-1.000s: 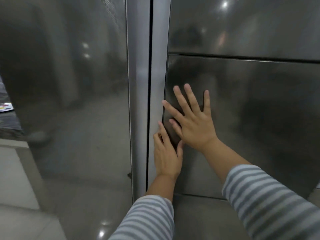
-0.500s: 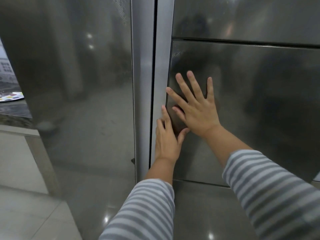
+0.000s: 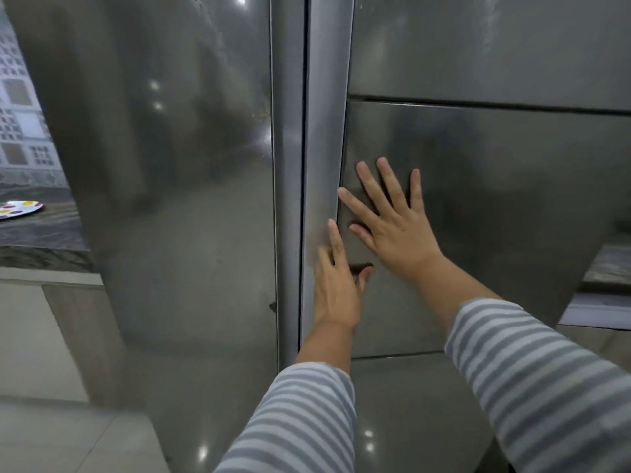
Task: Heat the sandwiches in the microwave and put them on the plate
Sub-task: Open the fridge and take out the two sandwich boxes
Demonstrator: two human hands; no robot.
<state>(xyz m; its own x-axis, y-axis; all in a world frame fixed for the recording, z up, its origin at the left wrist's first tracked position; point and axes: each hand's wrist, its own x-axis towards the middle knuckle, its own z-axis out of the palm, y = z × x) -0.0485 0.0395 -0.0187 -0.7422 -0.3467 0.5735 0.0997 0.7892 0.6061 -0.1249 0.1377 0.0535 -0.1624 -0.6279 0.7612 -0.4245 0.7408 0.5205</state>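
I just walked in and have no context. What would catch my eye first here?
Two hands pressed on a steel fridge door: the right hand spread flat on the panel, the left hand lower, at its left edge. Far left, a spotted plate sits on a dark counter.

Steel fridge doors point(image 3: 177, 199) reflecting ceiling lights — dark marble counter point(image 3: 41, 230) left.

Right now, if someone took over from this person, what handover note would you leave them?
Left hand: open, fingers flat along the left edge of the steel door panel.
Right hand: open, spread flat on that panel.
Plate: on the dark counter, far left, no sandwiches on it.
Sandwiches and microwave: not in view.
Done: nothing visible.
Left: fetch sandwiches, heat them, plate them.
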